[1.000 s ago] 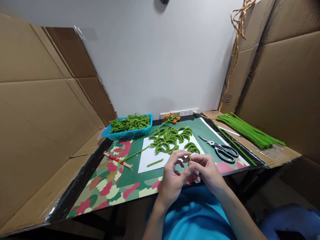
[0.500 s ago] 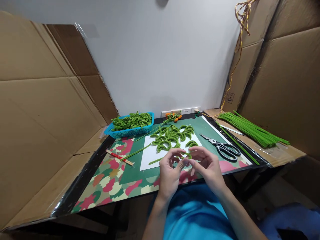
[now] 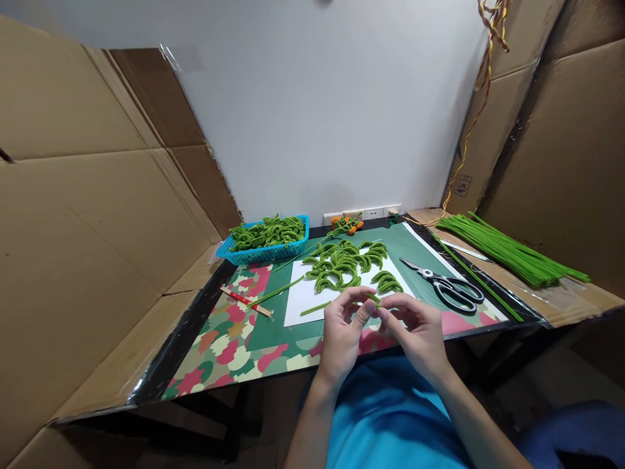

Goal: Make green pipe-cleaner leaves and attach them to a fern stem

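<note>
Close together above the front edge of the table, my left hand and my right hand pinch a short green pipe cleaner between thumbs and fingertips. Much of that piece is hidden by the fingers. Just beyond, a pile of curved green pipe cleaner pieces lies on a white sheet of paper. A smaller group of curved pieces sits right behind my fingers. One straight green piece lies on the paper beside my left hand.
Black-handled scissors lie to the right. Behind them is a bundle of long green pipe cleaners. A blue basket full of green pieces stands back left, near an orange-flowered stem. Chopsticks in a red wrapper lie left. Cardboard walls flank the table.
The view has shifted, so the table's things appear further right. My fingers have drawn closer over the green piece, which showed as a curved loop before and is now mostly covered.
</note>
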### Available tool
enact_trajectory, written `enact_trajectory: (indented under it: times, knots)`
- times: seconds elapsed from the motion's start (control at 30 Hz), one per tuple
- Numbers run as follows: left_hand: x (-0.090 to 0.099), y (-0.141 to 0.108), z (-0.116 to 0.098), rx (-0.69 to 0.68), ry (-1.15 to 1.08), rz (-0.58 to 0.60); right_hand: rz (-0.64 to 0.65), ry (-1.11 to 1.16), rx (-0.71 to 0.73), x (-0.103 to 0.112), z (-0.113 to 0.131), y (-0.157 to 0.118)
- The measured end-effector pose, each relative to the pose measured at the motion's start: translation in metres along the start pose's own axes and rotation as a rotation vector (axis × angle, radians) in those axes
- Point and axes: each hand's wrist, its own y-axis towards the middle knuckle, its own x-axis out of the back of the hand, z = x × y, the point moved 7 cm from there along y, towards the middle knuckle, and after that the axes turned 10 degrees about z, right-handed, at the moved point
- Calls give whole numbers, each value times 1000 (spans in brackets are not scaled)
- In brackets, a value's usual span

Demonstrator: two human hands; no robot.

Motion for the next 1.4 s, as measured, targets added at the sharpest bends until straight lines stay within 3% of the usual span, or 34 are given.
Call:
enact_trajectory:
  times: [0.23,1.27,1.4]
  knots:
    - [0,-1,-3,1,77,-28,-55,-58,85,2,3,-2]
    - [3,1,6,24,-29,-58,-84,-66,44,1,-2,-3]
    - [0,1,-15,11,-81,-126,-99,-44,36,2,-1,-2]
